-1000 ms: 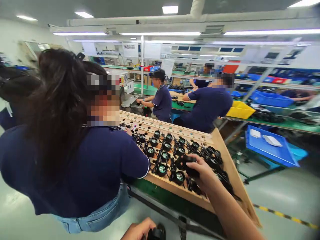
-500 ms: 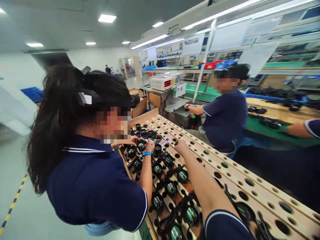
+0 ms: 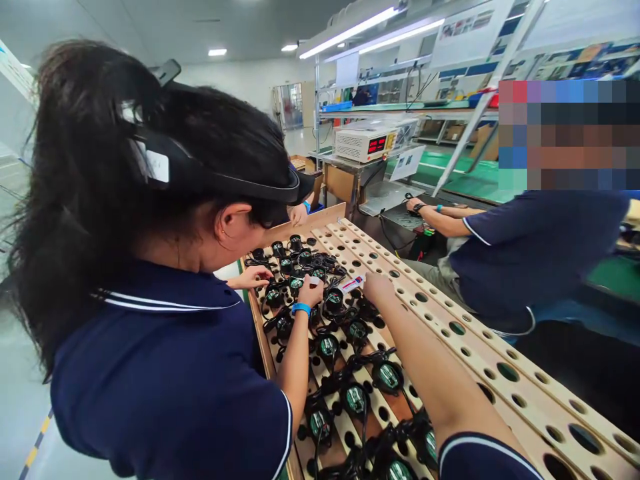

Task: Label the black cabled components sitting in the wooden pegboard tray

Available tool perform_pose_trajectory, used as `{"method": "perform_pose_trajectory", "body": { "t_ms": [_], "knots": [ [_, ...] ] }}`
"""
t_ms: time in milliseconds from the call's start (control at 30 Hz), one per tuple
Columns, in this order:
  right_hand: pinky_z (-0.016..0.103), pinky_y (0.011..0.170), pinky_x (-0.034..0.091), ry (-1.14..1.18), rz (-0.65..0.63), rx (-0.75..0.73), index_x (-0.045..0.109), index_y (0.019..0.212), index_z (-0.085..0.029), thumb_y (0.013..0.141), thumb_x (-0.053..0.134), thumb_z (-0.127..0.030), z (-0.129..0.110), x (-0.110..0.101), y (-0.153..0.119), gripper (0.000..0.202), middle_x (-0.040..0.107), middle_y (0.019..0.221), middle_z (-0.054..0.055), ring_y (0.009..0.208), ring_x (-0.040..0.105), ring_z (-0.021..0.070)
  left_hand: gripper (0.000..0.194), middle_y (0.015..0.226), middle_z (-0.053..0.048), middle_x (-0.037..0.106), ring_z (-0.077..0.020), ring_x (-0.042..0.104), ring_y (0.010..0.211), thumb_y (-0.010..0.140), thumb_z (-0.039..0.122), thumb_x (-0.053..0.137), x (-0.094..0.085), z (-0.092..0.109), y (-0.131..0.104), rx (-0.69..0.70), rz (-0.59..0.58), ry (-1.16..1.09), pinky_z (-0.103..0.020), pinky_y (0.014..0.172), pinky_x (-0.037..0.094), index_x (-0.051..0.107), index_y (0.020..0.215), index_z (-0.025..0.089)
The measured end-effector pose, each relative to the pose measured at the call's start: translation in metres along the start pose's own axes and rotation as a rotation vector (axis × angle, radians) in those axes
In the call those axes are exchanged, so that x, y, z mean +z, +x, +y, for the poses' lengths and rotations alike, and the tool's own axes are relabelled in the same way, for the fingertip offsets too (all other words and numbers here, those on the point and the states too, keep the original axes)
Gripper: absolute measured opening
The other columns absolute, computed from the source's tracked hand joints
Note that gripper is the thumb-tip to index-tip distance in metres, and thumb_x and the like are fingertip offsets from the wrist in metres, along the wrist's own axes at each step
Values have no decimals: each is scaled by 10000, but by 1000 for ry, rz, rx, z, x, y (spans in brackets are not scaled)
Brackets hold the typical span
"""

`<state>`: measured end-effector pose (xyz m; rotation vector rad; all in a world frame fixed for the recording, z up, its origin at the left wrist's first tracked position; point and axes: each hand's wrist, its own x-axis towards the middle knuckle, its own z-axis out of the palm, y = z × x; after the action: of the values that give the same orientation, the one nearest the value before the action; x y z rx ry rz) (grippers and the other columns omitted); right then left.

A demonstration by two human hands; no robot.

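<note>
My right hand (image 3: 379, 288) reaches far out over a slanted wooden board (image 3: 480, 347) drilled with round holes. Its fingers are curled at the end of a small white tube with red print (image 3: 352, 283) lying on the board; I cannot tell whether they grip it. Several small black fans with green labels (image 3: 356, 399) and tangled black leads sit in the board's left rows, under my forearm. A co-worker's hand with a blue wristband (image 3: 310, 291) rests on the fans just left of the tube. My left hand is out of sight.
A co-worker in a dark blue shirt (image 3: 165, 373) with a head-worn device leans over the board at my left. Another seated person (image 3: 540, 247) works past the board's right edge. A white meter with a red display (image 3: 365, 143) stands on a bench behind.
The view swung left and drew closer to the board. My right hand left the fans at the near end, stretched along the board and now meets the white tube. My left hand dropped out of view.
</note>
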<state>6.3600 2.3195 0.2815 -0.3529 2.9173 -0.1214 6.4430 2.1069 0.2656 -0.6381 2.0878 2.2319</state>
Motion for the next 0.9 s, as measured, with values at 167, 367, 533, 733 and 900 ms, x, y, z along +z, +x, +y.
{"method": "perform_pose_trajectory", "body": {
  "t_ms": [167,367,533,733,900],
  "knots": [
    [463,1038,429,-78,-9,-189,630,1136,-134,925,565,-208,-19,-8,30,232,604,1199,99,1250,489,246,668,981,0,575,-125,583,947,942,577,107,-2,-7,3,110,68,-75,-128,578,269,643,995,181],
    [469,1019,460,-109,-56,-236,674,1039,-114,916,601,-220,-36,4,37,178,632,1167,128,1162,562,236,595,1016,-3,569,-155,572,1005,964,584,170,-4,2,-8,94,40,-133,-128,573,276,647,1044,236],
    [462,1004,460,-94,16,-268,678,1034,-99,906,596,-196,-35,-13,19,181,645,1105,136,1156,557,247,607,1023,19,542,-146,558,1017,958,559,97,3,51,-25,42,29,-116,-144,602,294,600,1164,288],
    [425,933,443,-58,210,-253,657,1060,-67,884,436,-50,-8,-63,-46,283,606,1142,214,1168,513,313,420,902,-16,590,-212,602,890,868,520,522,-17,79,-187,-101,-373,277,-255,615,423,571,1240,332],
    [305,836,433,25,345,-122,649,1006,-110,903,452,-127,41,-106,-159,223,650,1062,139,996,591,221,389,779,-28,605,-218,559,775,635,287,785,-39,43,-377,-107,-544,347,-288,636,429,655,997,233]
  ]
}}
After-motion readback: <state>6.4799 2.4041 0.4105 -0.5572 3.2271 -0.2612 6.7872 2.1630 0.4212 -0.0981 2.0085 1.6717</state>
